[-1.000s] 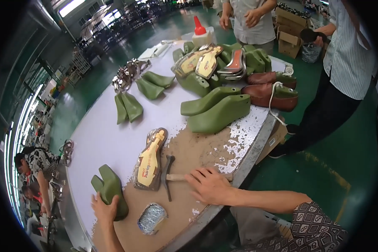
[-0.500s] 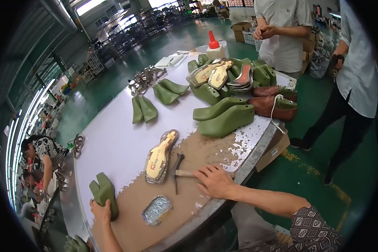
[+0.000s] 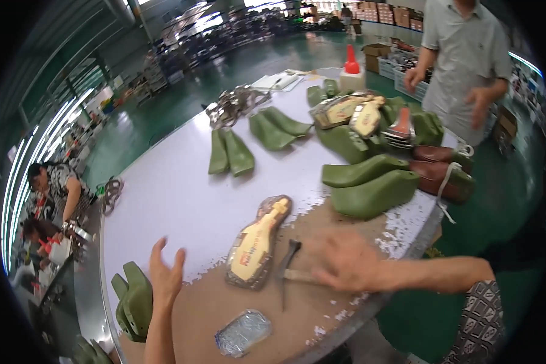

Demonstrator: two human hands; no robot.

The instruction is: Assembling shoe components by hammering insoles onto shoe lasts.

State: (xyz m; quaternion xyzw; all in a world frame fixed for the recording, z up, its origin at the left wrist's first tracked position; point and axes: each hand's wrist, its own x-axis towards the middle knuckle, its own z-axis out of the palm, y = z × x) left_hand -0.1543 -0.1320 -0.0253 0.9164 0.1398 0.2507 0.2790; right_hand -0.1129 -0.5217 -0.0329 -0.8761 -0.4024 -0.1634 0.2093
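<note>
1. The left hand (image 3: 167, 273) is open and holds nothing; its thumb and fingers are spread apart.
2. From here I see green foot shapes (image 3: 138, 301) just left of that hand's wrist, standing on the table (image 3: 170, 194).
3. The right hand (image 3: 349, 262) looks blurry over the end of the hammer (image 3: 299, 276). I can't tell if its fingers grip the handle.
4. The handle points left, away from that hand, to the dark head.
5. The yellow-topped shoe bottom (image 3: 255, 242) lies between both hands, slanting away to the right.
</note>
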